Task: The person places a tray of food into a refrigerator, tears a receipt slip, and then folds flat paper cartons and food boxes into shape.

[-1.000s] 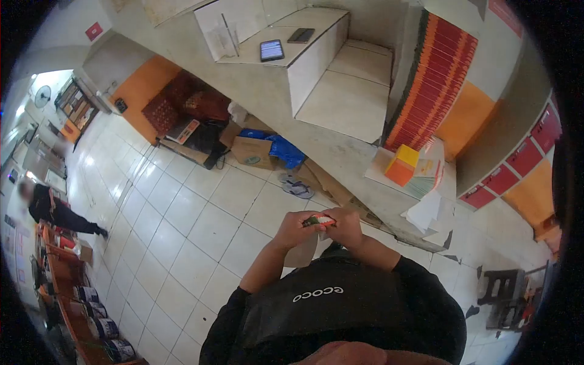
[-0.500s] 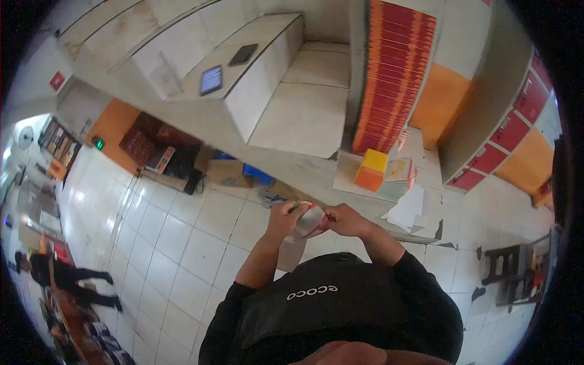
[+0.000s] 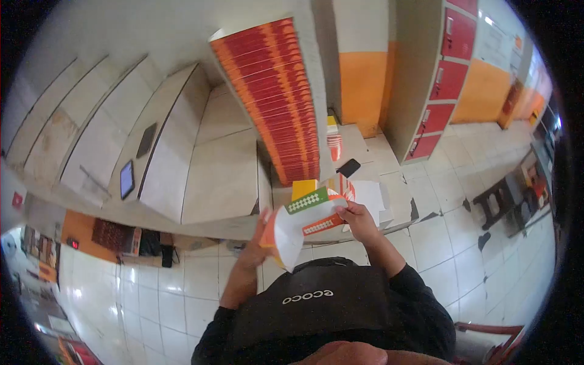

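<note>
A partly opened paper food carton (image 3: 286, 234), white inside with green and orange patterned flaps, is in front of my chest. My right hand (image 3: 360, 222) is closed on its right end, thumb on the orange flap. My left hand (image 3: 254, 243) is at the carton's left side. Motion smears its fingers, and the carton hides part of them, so its grip is unclear. Just beyond the carton are a yellow box (image 3: 304, 188) and a white and orange striped carton (image 3: 342, 185) on the ledge.
A tall stack of red and orange flat cartons (image 3: 274, 97) stands on the tiled counter (image 3: 222, 164). Two phones lie on the step to the left, and a black phone (image 3: 348, 168) rests beyond the carton. Red lockers (image 3: 439, 112) rise at the right. White sheets (image 3: 368, 198) lie nearby.
The carton, folded small between both hands before, is now spread wider, showing its white inside and patterned flaps. My hands are farther apart. The view has turned right.
</note>
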